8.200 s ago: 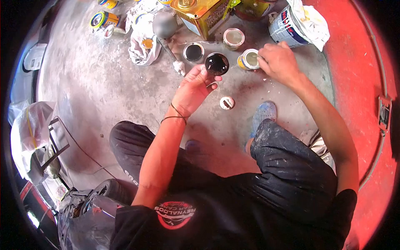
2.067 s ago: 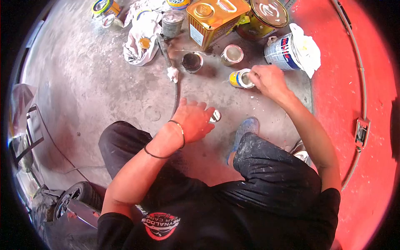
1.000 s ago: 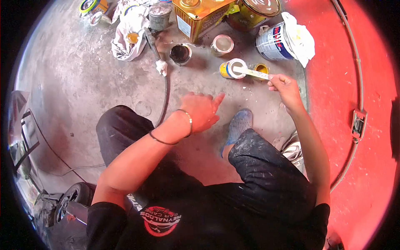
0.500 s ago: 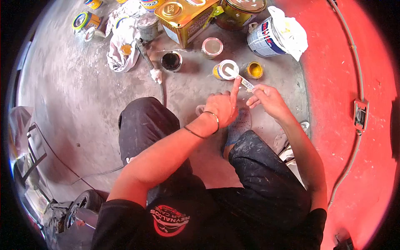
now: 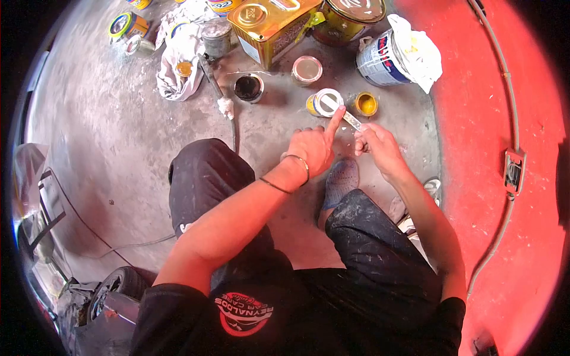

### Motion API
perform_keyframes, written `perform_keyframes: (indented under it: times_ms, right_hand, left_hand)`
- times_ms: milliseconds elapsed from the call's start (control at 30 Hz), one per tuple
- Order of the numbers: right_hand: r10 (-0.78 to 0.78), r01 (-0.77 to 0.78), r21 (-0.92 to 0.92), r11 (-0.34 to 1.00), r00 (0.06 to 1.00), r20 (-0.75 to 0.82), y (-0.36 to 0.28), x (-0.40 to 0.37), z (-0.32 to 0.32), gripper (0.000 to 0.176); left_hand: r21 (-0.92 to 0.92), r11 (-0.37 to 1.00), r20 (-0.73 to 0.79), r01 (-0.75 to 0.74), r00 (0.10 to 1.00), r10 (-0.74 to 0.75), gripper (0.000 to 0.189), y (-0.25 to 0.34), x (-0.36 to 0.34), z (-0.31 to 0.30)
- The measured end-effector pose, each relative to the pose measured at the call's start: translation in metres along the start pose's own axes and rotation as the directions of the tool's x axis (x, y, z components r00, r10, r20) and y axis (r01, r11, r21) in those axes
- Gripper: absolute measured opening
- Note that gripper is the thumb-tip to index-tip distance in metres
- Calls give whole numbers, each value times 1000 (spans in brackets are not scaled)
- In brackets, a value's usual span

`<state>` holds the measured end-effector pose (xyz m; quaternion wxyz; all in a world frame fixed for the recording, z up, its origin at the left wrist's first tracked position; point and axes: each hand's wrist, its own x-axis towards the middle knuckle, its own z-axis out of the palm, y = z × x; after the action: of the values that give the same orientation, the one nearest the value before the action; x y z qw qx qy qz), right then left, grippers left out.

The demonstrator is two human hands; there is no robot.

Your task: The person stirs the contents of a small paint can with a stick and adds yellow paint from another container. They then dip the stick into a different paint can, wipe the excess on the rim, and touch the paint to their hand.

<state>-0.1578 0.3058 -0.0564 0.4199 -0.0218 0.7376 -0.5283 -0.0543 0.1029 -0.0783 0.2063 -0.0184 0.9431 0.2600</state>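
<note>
I have two hands in view, both over the bare concrete floor (image 5: 139,113), and one stick (image 5: 351,121) between them. The right hand (image 5: 378,144) pinches the stick's near end between thumb and fingers; its far end reaches the mouth of one small can with a yellow-and-white label (image 5: 311,107), which stands beyond the hands. The left hand (image 5: 310,147) has one finger stretched out, the others curled, and I can't tell from here whether they hold anything. That single fingertip lies right at the stick, close to the can's rim (contact is too small for me to judge). I count three more small cans near it: one yellow inside (image 5: 376,109) just to the right, one dark inside (image 5: 261,89) to the left, and one with a pinkish rim (image 5: 320,72) behind. Further back stand two gold tins, one rectangular (image 5: 270,37) and one round (image 5: 339,32), and to their right one large white can (image 5: 380,62), tilted, with one white wrap (image 5: 418,53) over its end. Two thin bands (image 5: 307,170) circle the left wrist and forearm.
</note>
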Motion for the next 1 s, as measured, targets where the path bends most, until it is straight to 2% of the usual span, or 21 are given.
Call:
perform_keyframes:
  times_ms: [133,433,633,733,833,933,1000]
  right_hand:
    - [-86,86,-3,996,996,-32,0,-7,5,34]
    - [-62,61,-44,997,998,-22,-10,-23,-2,32]
    - [-97,90,-139,986,994,-44,-6,-27,-11,35]
    - [-38,20,-236,972,997,-69,-13,-29,-15,35]
    - [-37,14,-255,967,995,-88,-16,-27,-19,34]
    - [-71,6,-446,895,989,-130,-28,-26,-20,31]
    - [-160,54,-610,791,980,-121,-46,-26,-16,30]
  left_hand:
    - [-39,999,8,22,1000,-22,114,-4,-1,-7]
    - [-81,992,85,100,992,-93,117,-19,8,-6]
    - [-38,996,26,82,996,-81,115,-26,8,-1]
    - [-18,997,22,76,997,-75,113,-27,11,1]
    - [6,996,-18,89,996,-89,111,-27,15,2]
    - [35,995,-9,96,995,-96,109,-25,17,0]
    - [27,996,-22,84,996,-83,109,-25,15,-3]
